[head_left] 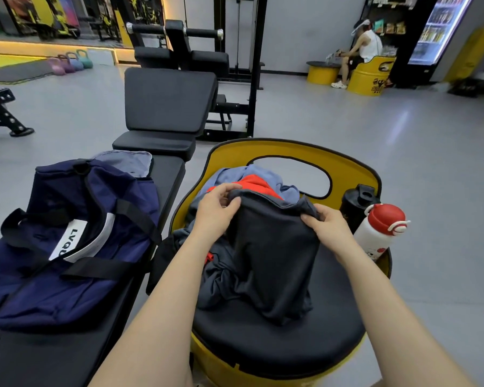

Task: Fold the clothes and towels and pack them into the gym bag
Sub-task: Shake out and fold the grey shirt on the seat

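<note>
Item: dark garment [274, 258], held up over the padded seat [277, 342] of a yellow barrel chair [347, 174]; its lower part slumped on the seat cushion, its top edge lifted; left hand [215, 210] pinched the top edge at one corner, fingers curled over the cloth; right hand [329, 227] gripped the opposite corner, thumb on the near face. Handling, as judged: light, soft, limp cloth; would sag wherever unsupported, not slippery, not fragile; best taken at the two upper corners, as here, so the body hung flat for folding.

Behind it, toward the back of the seat: a heap of clothes [263, 182], blue and red, unfolded; more grey cloth bunched at the seat's left edge.

Gym bag [67, 247]: navy, black straps, lying on the bench [168, 174] at the left, near its right edge; whether its zip stood open could not be told.

At the seat's right edge: white bottle [380, 233] with red cap, black shaker [356, 205] just behind it, touching or nearly so.
</note>
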